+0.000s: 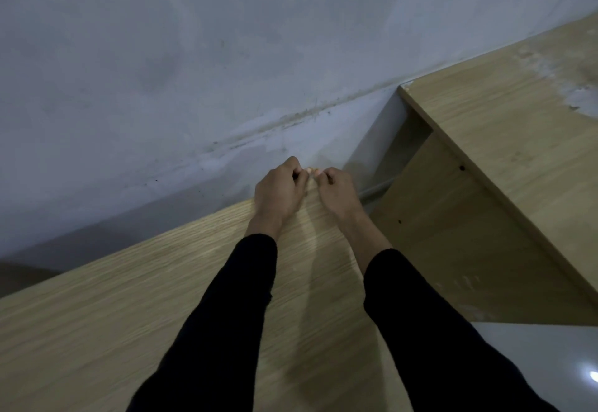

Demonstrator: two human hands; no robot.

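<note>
Over the far edge of the wooden tabletop (pixel 129 314), close by the grey wall (pixel 194 55), reaches forward with left hand (pixel 280 191) and right hand (pixel 338 190) side by side. Curls both sets of fingers inward, tips meeting between the hands. Cannot tell whether pinching anything. Wears black sleeves (pixel 226 314); stands left of a second wooden desk (pixel 517 159).

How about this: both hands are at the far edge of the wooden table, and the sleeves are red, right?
No, the sleeves are black, not red. The head view shows it. Both hands, left hand and right hand, are at the far edge of the wooden table.
</note>
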